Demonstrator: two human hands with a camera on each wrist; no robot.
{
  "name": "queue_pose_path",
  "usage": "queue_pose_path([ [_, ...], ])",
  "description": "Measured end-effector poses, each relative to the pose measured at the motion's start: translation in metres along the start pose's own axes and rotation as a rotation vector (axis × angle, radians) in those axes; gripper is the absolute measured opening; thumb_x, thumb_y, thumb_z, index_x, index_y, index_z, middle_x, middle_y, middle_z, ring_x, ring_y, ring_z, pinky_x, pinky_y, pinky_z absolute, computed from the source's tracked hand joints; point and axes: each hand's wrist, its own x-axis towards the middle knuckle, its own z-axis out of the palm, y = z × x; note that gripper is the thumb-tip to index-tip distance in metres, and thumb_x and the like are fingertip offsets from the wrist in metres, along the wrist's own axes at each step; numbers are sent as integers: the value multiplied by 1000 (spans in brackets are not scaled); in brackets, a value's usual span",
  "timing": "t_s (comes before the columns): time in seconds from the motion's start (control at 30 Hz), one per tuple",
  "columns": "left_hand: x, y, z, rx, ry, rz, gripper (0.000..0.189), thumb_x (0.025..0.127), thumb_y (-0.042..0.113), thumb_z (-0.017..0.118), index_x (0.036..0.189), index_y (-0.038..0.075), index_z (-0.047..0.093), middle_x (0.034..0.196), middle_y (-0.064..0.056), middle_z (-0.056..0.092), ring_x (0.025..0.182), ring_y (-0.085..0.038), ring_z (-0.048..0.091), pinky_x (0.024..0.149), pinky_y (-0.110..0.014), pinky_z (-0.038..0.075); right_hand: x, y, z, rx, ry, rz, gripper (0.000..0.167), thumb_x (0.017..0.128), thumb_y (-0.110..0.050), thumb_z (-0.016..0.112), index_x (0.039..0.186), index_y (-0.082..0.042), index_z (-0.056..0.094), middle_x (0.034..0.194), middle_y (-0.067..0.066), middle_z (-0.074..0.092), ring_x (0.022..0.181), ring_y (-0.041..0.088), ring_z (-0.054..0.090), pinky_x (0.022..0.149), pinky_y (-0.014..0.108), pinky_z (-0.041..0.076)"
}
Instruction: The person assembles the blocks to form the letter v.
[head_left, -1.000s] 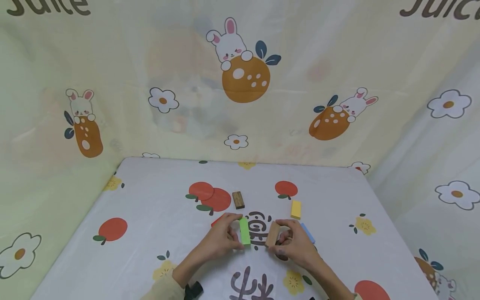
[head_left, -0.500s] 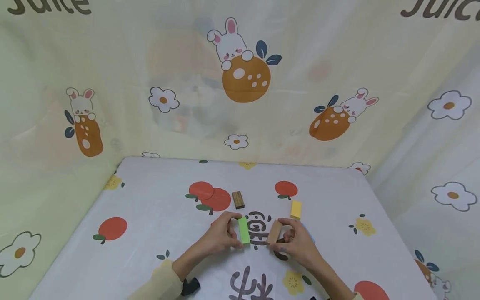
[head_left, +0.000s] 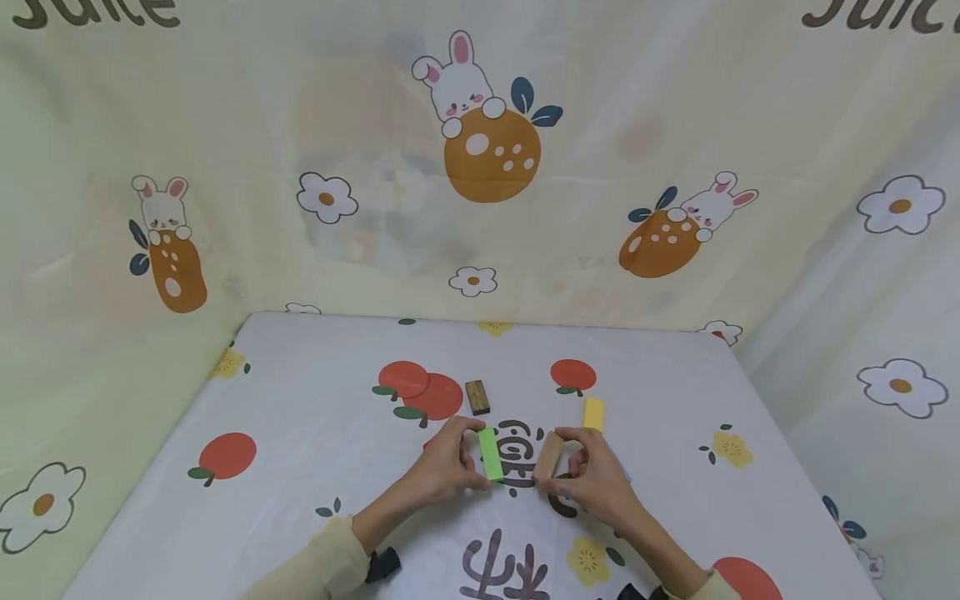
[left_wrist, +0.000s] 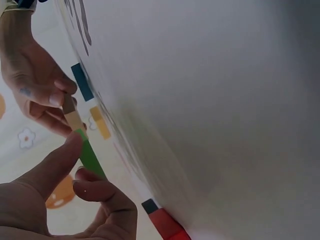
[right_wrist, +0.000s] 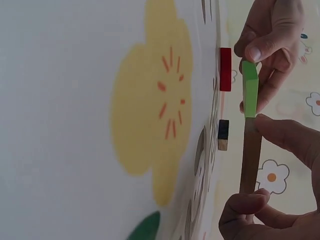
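My left hand [head_left: 447,462] pinches a bright green block [head_left: 491,454] by its two ends, between thumb and fingers. Facing it across a small gap, a natural wood block [head_left: 548,457] is held the same way by my right hand [head_left: 600,477]. Both blocks are raised off the tabletop, as the right wrist view shows, where the green block [right_wrist: 250,90] overlaps the end of the wood one [right_wrist: 250,155]. Behind my left hand a red block [right_wrist: 225,69] is mostly hidden in the head view. A blue block [left_wrist: 82,82] lies behind my right hand.
A dark brown block [head_left: 477,397] lies beyond the left hand, and a yellow block [head_left: 593,414] just beyond the right. The white tablecloth [head_left: 300,400] has printed fruit and flowers. A patterned curtain [head_left: 360,258] stands behind the table.
Both hands have shifted slightly up in the head view, still holding their blocks. My right hand now covers more of the blue block and the yellow block's near end.
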Motion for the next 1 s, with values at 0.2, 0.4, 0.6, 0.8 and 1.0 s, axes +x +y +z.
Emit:
queue_pose_path([
  [0.2, 5, -1, 0, 46, 7, 0, 81, 74, -1, 92, 145, 3, 53, 107, -18, 58, 69, -11, 57, 58, -18, 44, 7, 1, -1, -55, 1, -48, 83, 72, -21, 98, 144, -6, 60, 115, 14, 53, 76, 15, 49, 58, 21, 39],
  [0.4, 8, -2, 1, 64, 7, 13, 80, 74, -1, 92, 145, 4, 55, 116, -18, 58, 69, -10, 57, 58, -19, 45, 10, 2, 0, -64, 4, -80, 83, 72, -21, 97, 143, -3, 60, 113, 14, 54, 73, 13, 48, 58, 21, 40],
  [0.6, 9, -4, 2, 95, 3, 0, 80, 74, 4, 93, 144, 6, 55, 126, -15, 58, 68, -9, 55, 59, -19, 44, 13, 2, 3, -88, -15, -88, 80, 73, -21, 97, 143, -4, 61, 121, 15, 58, 70, 11, 50, 54, 20, 41],
  [0.8, 10, 0, 5, 158, 8, -16, 79, 73, 12, 97, 142, 7, 59, 134, -12, 60, 84, -16, 61, 76, -27, 54, 17, 4, 5, -86, -49, -81, 78, 74, -22, 97, 142, -6, 63, 123, 14, 59, 65, 11, 50, 51, 20, 40],
  [1.0, 13, 4, 7, 199, 16, -15, 79, 72, 14, 97, 141, 4, 61, 143, -15, 62, 133, -31, 57, 120, -53, 46, 20, 4, 6, -87, -71, -79, 77, 75, -23, 97, 142, -8, 63, 123, 13, 59, 66, 12, 51, 50, 21, 40],
])
